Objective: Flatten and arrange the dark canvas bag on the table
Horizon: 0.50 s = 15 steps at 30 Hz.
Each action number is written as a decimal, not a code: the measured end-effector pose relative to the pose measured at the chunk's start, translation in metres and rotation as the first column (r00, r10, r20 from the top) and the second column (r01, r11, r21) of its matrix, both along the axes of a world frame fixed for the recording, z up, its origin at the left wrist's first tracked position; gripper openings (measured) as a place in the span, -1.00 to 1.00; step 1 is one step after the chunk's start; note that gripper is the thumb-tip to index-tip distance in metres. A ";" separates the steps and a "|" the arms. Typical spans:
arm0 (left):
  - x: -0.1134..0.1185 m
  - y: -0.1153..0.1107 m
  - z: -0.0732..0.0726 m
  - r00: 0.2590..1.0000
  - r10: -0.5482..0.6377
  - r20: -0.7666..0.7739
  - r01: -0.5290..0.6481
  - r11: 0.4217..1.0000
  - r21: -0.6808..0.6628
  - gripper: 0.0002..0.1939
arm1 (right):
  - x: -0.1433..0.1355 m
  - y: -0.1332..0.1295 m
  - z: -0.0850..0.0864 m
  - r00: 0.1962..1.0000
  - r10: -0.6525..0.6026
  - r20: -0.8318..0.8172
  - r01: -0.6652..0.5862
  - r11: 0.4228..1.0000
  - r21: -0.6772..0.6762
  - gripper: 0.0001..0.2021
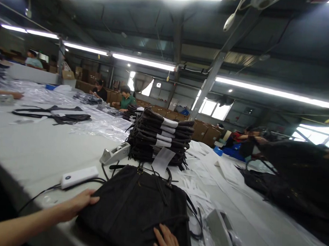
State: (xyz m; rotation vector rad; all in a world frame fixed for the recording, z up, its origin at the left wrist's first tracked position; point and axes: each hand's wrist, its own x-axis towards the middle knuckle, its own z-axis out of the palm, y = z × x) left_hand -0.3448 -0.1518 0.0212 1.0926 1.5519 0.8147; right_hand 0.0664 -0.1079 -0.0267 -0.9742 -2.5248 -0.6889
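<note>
A black handbag lies flat on the white table in front of me, its handles and straps pointing away. At its left edge, my left hand is closed on the fabric, though some of its fingers are hidden. My right hand rests on the lower right of the bag with fingers outstretched, partly cut off by the frame's bottom. Just beyond the handles stands a stack of folded dark bags with white paper bands. A loose white slip leans against that stack.
A tape dispenser and a white power bank with a cable lie left of the bag. Another dispenser stands right, near white paper strips. A dark bag lies far left; more black bags are right. Several people work around.
</note>
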 end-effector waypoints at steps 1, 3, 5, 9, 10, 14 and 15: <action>0.002 -0.006 -0.016 0.995 0.064 -0.079 -0.052 0.989 0.141 -0.58 | 0.001 0.000 -0.001 1.000 0.016 0.001 -0.016 1.000 0.020 -0.64; 0.007 -0.015 -0.042 0.946 0.173 -0.273 -0.048 0.910 0.413 -0.57 | 0.001 0.000 -0.002 1.000 0.021 0.005 -0.021 1.000 0.023 -0.62; 0.011 -0.018 -0.055 0.874 0.203 -0.442 0.085 0.830 0.551 -0.54 | 0.002 -0.001 -0.003 1.000 0.000 0.007 0.000 1.000 0.000 -0.61; 0.011 -0.018 -0.053 0.613 0.140 -0.778 0.328 0.850 0.412 -0.26 | 0.007 0.004 -0.013 1.000 -0.014 0.001 0.014 0.999 -0.042 -0.58; 0.009 -0.017 -0.053 0.515 0.129 -0.847 0.357 0.867 0.349 -0.24 | 0.009 0.006 -0.017 1.000 -0.007 -0.005 0.006 0.999 -0.054 -0.57; -0.003 -0.015 -0.072 0.377 0.136 -0.916 0.323 0.908 0.268 -0.46 | 0.010 0.008 -0.030 0.998 -0.029 -0.047 0.023 0.993 -0.118 -0.56; -0.006 -0.014 -0.079 0.402 0.144 -0.904 0.288 0.918 0.274 -0.49 | 0.009 0.008 -0.033 0.996 -0.058 -0.069 0.048 0.990 -0.131 -0.56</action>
